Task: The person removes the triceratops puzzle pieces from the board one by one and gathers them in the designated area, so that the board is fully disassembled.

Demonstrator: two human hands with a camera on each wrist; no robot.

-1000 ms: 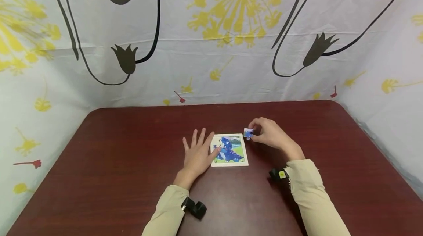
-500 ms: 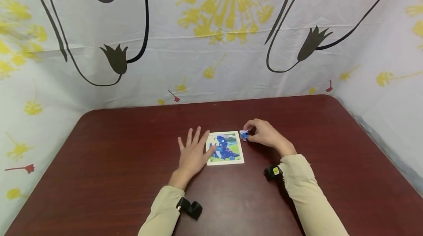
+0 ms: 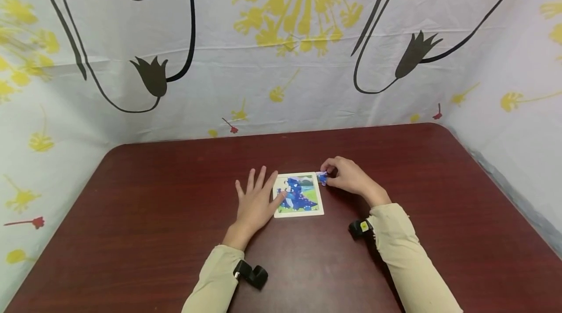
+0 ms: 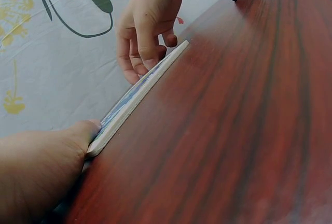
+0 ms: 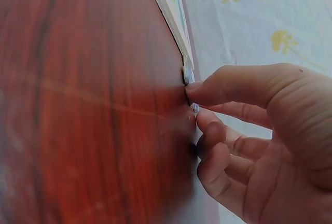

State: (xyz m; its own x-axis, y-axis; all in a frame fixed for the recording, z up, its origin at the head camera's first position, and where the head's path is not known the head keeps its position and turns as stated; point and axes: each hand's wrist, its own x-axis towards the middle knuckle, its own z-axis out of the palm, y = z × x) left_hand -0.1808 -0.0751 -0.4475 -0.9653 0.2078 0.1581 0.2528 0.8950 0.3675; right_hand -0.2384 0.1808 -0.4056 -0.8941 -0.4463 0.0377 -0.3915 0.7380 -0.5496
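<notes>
A small square jigsaw puzzle with a blue dinosaur picture and a cream border lies on the table. My left hand rests at its left side, fingers spread and thumb over the picture's left part. In the left wrist view, that thumb presses on the board's near end. Just off the puzzle's upper right corner, my right hand pinches a blue and white puzzle piece between thumb and fingers. The right wrist view shows this piece edge-on, low at the tabletop and right by the board's corner.
The dark red wooden table has rounded far corners. Behind it and at both sides hangs a white cloth with yellow, red and grey flower prints. Black wrist cameras sit at the left cuff and the right cuff.
The right hand has brought the piece slightly closer to the puzzle's upper right corner and lower toward the table. The left hand keeps its place on the board. The head view has shifted slightly.
</notes>
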